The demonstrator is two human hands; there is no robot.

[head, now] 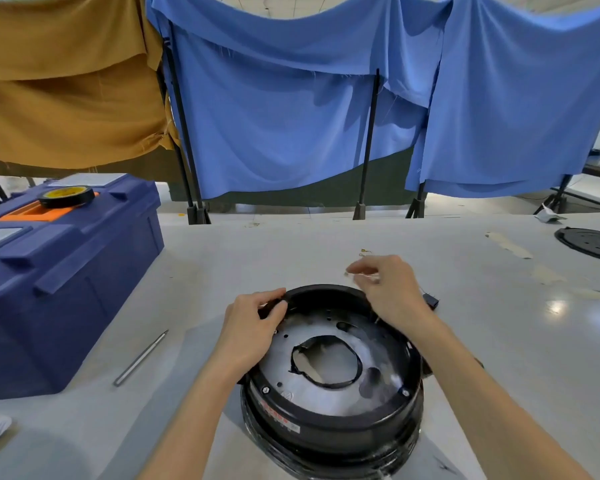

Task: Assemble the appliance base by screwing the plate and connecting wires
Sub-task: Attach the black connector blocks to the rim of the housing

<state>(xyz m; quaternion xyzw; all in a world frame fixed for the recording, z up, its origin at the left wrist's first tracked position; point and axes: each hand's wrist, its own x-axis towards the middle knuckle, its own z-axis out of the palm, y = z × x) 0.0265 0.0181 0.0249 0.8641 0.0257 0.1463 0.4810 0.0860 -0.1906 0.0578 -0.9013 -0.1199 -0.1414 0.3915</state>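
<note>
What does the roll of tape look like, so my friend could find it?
Look at the big blue toolbox on the left of the grey table. On its lid, over an orange patch, lies the tape roll. It is the only black ring with a yellow middle.

Round black appliance base [333, 424] lies upturned on the table, silver plate [329, 393] inside

left hand [253, 327] grips the black base [333, 403] rim — right hand [385, 289] pinches a wire (thin, blurred).
</note>
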